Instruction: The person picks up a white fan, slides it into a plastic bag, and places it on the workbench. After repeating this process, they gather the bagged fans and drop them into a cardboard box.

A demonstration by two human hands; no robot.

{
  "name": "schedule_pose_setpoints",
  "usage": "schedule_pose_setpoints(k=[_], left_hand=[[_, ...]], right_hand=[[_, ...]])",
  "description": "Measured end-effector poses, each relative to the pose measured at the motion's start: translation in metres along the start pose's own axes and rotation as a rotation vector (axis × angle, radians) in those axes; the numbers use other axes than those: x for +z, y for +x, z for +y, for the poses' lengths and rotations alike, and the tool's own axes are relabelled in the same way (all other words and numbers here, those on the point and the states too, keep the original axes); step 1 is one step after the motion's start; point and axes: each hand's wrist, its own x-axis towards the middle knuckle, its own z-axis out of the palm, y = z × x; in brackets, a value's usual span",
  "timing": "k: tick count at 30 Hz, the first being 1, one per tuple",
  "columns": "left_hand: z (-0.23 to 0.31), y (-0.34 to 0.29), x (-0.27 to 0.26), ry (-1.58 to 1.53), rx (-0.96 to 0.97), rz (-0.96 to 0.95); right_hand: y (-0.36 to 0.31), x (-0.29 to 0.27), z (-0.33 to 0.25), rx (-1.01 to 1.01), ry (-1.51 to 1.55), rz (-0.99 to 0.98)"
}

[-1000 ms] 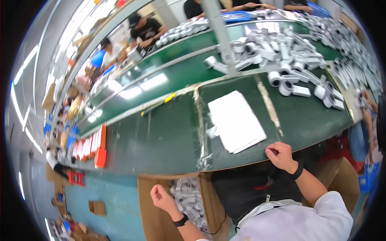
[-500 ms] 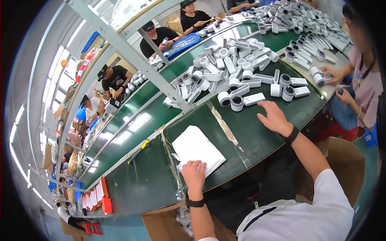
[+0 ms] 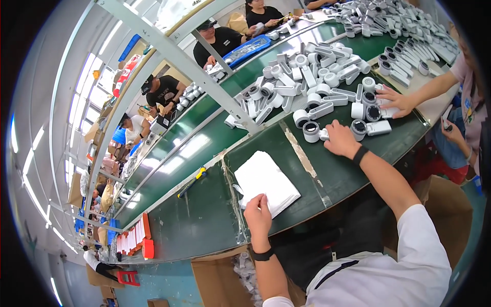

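Observation:
My right hand (image 3: pixel 341 140) has its fingers closed over the handle of a white handheld device (image 3: pixel 311 132), whose cylindrical head has a dark ring; most of the handle is hidden under the hand. At the near edge of the green table, my left hand (image 3: pixel 257 214) pinches the lower left edge of a stack of thin white sheets or sleeves (image 3: pixel 268 181). Right of my right hand, more such devices (image 3: pixel 359 128) lie close by. Beyond them spreads a heap of the same devices (image 3: pixel 302 77).
A co-worker's hand (image 3: pixel 398 102) reaches onto devices at the right. A yellow-and-black utility knife (image 3: pixel 192 182) lies left of the stack. A metal frame post (image 3: pixel 204 77) rises beyond the table. Orange-and-white boxes (image 3: pixel 134 238) stand far left; an open carton (image 3: pixel 217 279) sits below.
My right hand has come down, closing on the handle of the nearest device. My left fingers have drawn together at the stack's edge. The co-worker's hand has reached in among the devices.

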Motion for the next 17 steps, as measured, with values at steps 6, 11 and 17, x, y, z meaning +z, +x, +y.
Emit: schedule_pose_setpoints(k=[6, 11, 17], left_hand=[[0.032, -0.026, 0.019, -0.383, -0.224, 0.026], [0.047, -0.041, 0.038, -0.709, -0.338, -0.003], [0.052, -0.049, 0.042, -0.79, -0.362, -0.026]], right_hand=[[-0.074, -0.018, -0.065, 0.114, 1.09, -0.151], [-0.127, -0.023, -0.123, 0.156, 1.5, -0.31], [-0.127, -0.004, -0.138, 0.164, 1.373, -0.114]])
